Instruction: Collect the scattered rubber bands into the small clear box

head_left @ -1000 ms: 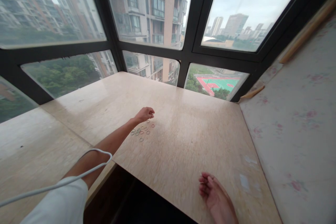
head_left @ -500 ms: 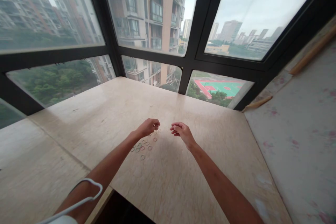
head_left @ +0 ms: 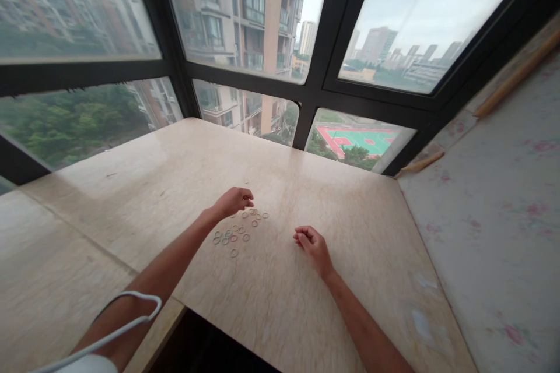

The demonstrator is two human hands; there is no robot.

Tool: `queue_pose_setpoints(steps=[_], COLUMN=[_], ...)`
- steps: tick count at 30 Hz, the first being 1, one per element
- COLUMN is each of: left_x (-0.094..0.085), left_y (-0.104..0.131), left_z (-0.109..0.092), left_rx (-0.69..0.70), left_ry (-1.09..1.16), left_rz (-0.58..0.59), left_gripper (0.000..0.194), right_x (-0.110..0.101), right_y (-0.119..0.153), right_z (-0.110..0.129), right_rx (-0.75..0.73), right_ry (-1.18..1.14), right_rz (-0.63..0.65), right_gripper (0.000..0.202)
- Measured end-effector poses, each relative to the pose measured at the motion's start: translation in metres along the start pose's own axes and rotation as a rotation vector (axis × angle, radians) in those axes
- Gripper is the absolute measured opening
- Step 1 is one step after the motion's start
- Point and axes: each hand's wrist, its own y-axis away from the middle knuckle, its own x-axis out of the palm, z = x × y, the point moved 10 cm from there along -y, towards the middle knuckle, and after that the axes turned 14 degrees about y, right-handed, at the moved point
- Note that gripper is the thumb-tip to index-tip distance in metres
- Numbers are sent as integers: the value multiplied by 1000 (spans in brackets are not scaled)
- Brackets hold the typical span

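Several small thin rings (head_left: 242, 230), in green, pink and pale tan, lie loosely scattered on the stone-look ledge. Over the far left side of this scatter is my left hand (head_left: 234, 202), its fingers bent but apart, with nothing visible between them. One lone ring (head_left: 247, 181) lies just beyond that hand. To the right of the rings and apart from them is my right hand (head_left: 315, 247), low over the ledge. Its fingers are curled together against the thumb; whatever may be inside is hidden.
The pale marbled ledge (head_left: 280, 297) runs back to dark window frames (head_left: 301, 122). A seam crosses it on the left, and a dark opening (head_left: 210, 344) lies below its front edge. A flowered wall (head_left: 494, 233) borders the right. A white cord (head_left: 149, 303) loops by my left forearm.
My hands have moved apart: the left shifted left, uncovering more rings, and the right came nearer to me. The whole view has shifted slightly.
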Motion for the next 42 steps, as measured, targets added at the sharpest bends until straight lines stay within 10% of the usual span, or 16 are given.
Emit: queue_pose_setpoints(steps=[15, 20, 30, 42], left_x=[-74, -57, 33, 19], left_y=[38, 36, 5, 0], left_z=[65, 38, 15, 25], left_rx=[-192, -77, 21, -6], left_ry=[103, -251, -401, -305], left_rz=[-182, -193, 58, -55], left_gripper=[41, 29, 23, 8], right_x=[6, 6, 9, 15], right_y=[5, 5, 10, 11], right_z=[6, 11, 32, 37], right_rx=[-217, -254, -415, -495], right_ry=[294, 344, 595, 744], right_rz=[-34, -66, -148, -205], right_gripper=[20, 19, 20, 19])
